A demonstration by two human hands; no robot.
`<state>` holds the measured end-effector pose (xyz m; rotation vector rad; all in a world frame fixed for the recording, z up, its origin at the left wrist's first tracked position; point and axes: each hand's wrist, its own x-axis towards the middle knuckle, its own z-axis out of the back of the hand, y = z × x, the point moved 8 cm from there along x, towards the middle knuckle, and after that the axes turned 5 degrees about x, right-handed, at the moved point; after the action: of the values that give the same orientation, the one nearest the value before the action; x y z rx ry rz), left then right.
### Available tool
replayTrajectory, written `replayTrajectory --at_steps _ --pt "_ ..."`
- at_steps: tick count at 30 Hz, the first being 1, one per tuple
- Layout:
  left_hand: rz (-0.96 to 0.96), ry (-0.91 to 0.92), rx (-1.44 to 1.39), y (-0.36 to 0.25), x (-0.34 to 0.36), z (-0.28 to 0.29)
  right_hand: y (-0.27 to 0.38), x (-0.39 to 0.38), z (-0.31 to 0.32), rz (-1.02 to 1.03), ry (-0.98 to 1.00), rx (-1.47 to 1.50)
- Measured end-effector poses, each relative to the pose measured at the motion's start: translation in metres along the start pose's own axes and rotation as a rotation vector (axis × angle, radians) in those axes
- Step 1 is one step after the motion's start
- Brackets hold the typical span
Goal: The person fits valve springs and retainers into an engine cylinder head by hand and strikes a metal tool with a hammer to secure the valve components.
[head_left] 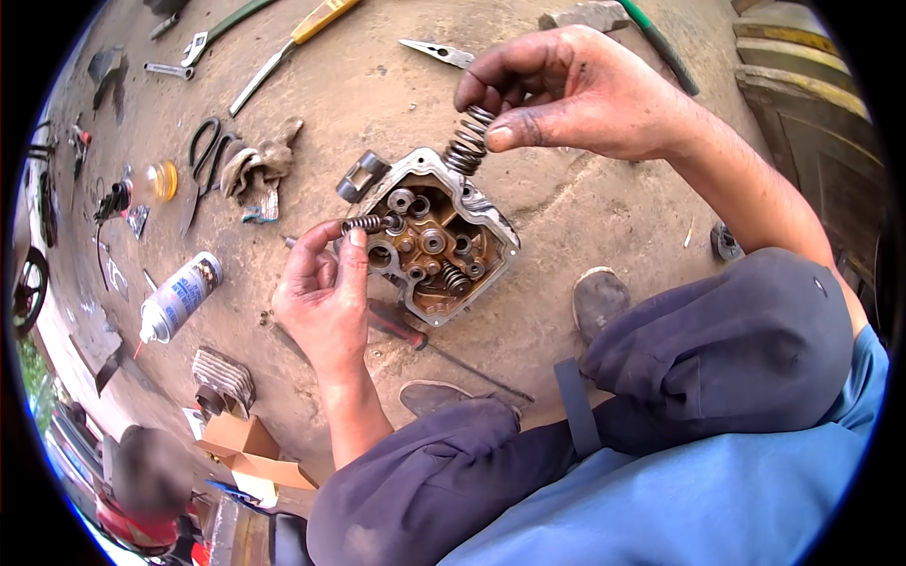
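Observation:
An open metal cylinder head (493, 253) lies on the ground in front of me, with bolts, bosses and a spring in its oily cavity. My left hand (323, 292) pinches a small coil spring (366, 223) at the head's left side. My right hand (576, 99) holds a larger coil spring (466, 146) upright between thumb and fingers at the upper edge of the head. A dark metal fitting (363, 175) sits beside the upper-left corner. A screwdriver (401, 325) lies below it, partly hidden by my left hand.
Pliers (429, 52), scissors (203, 160), a rag (260, 174), a spray can (182, 294), a finned metal part (224, 377) and a cardboard box (247, 443) lie around. Wooden boards (783, 66) stand at right. A blurred person (151, 476) is at lower left.

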<state>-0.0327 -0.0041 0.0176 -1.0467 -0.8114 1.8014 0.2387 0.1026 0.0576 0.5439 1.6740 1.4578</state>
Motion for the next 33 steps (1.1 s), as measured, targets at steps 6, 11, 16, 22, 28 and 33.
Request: replayTrajectory --at_steps 6,11,16,22,28,33 --pt "-0.073 0.01 0.182 -0.013 0.001 -0.01 0.002 -0.004 0.014 0.065 0.079 0.06" --pt "-0.213 0.062 0.367 -0.02 -0.001 -0.019 -0.004 -0.005 0.019 0.047 0.097 0.061" --pt "-0.317 0.083 0.525 -0.029 -0.003 -0.022 -0.003 -0.007 0.019 0.07 0.108 0.077" --pt "-0.355 0.061 0.568 -0.036 -0.009 -0.028 -0.003 -0.008 0.016 0.036 0.083 0.087" --pt "-0.385 0.045 0.484 -0.03 -0.002 -0.026 0.006 -0.008 0.002 0.122 0.001 0.031" --pt "-0.13 0.082 0.278 -0.008 -0.011 -0.028 0.009 0.006 -0.022 0.079 0.049 -0.11"
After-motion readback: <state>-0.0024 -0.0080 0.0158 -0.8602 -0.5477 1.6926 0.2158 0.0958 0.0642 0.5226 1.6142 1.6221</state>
